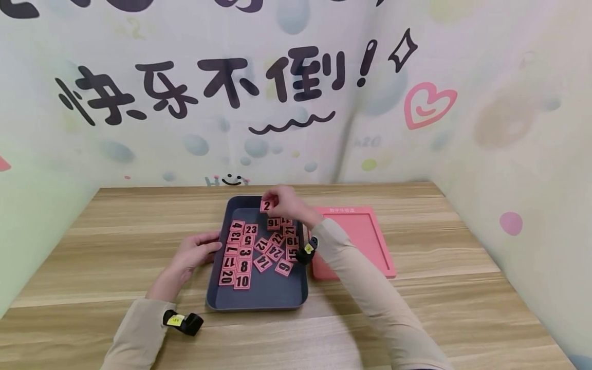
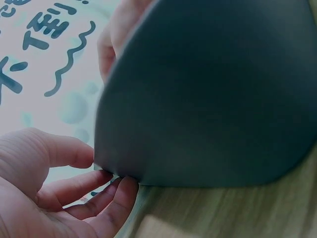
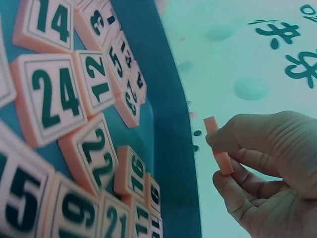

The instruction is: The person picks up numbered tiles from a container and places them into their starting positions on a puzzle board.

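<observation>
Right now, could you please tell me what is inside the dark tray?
Pink number tiles lie inside the dark tray. In the head view, the right hand hides its far right corner.

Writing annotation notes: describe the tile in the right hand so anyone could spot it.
On the wooden table, find the dark tray left of the pink board. At the tray's far end, the right hand pinches a small pink tile. It shows a black 2 and is held up, unlike the other tiles lying in the tray.
</observation>
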The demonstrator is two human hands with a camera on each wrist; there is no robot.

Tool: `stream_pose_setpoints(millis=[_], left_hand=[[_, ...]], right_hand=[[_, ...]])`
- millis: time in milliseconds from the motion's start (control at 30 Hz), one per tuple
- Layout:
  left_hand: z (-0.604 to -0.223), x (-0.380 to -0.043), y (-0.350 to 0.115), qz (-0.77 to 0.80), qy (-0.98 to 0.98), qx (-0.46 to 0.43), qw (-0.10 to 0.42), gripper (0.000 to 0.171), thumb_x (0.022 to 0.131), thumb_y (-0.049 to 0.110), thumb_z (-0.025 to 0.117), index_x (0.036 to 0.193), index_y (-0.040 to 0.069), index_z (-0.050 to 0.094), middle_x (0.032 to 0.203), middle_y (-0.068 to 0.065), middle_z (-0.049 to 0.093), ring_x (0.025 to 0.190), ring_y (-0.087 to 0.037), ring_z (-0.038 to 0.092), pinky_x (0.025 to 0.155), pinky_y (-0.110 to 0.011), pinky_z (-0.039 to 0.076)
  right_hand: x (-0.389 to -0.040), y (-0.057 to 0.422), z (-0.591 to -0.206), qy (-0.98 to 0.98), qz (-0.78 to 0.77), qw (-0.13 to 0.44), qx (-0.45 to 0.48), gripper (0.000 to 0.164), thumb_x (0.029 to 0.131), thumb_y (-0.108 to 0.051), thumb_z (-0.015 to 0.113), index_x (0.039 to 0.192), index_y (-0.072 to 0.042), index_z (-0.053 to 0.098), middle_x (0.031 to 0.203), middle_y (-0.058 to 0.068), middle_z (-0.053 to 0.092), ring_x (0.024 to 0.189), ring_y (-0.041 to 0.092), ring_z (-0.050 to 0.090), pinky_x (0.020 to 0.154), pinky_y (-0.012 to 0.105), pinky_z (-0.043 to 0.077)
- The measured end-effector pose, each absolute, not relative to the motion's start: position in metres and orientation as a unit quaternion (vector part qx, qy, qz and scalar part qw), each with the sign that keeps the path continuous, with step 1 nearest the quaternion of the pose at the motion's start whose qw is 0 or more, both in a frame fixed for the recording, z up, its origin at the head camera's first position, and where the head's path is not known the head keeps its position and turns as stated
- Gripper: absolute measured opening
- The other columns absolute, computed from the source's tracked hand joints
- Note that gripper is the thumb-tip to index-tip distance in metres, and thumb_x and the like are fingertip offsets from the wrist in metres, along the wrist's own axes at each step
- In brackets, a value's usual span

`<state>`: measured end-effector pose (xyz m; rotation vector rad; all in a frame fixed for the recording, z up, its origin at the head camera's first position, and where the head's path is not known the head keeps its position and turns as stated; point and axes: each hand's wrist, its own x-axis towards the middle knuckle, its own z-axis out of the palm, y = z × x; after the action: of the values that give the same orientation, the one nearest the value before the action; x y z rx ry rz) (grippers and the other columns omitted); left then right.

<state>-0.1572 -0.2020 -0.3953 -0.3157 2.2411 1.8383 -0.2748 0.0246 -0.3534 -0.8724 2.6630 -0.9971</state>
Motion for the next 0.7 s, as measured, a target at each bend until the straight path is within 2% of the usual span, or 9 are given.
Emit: stream_pose_setpoints(millis=[200,333,700], left_hand=[[-0.396,-0.157,-0.201,0.623,0.766,-0.109,0.116,0.046,0.092,0.006,0.055,0.135,-0.007,0.045,0.136,-0.027,0.044,0.096,-0.011,0.060,0.081,-0.025,0.052],[-0.396,-0.157,-0.201,0.623,0.767,-0.109,0.114,0.046,0.091,0.006,0.055,0.135,-0.007,0.044,0.137,-0.027,0.043,0.096,-0.010,0.059,0.081,-0.024,0.052],[-0.394,-0.156,-0.201,0.622,0.768,-0.105,0.113,0.046,0.092,0.005,0.054,0.135,-0.008,0.043,0.137,-0.027,0.043,0.094,-0.008,0.059,0.081,-0.024,0.052]], right_hand=[[-0.271,0.051,-0.351,0.896,-0.333,0.063,-0.286,0.030,0.079,-0.006,0.072,0.108,-0.002,0.066,0.086,0.005,0.060,0.074,0.018,0.051,0.062,0.022,0.043],[-0.267,0.071,-0.349,0.893,-0.342,0.063,-0.284,0.029,0.079,-0.004,0.071,0.107,-0.001,0.066,0.089,0.007,0.061,0.081,0.024,0.054,0.064,0.024,0.046],[-0.268,0.129,-0.360,0.898,-0.331,0.062,-0.284,0.029,0.078,-0.002,0.072,0.106,0.002,0.065,0.095,0.010,0.063,0.088,0.023,0.057,0.073,0.032,0.052]])
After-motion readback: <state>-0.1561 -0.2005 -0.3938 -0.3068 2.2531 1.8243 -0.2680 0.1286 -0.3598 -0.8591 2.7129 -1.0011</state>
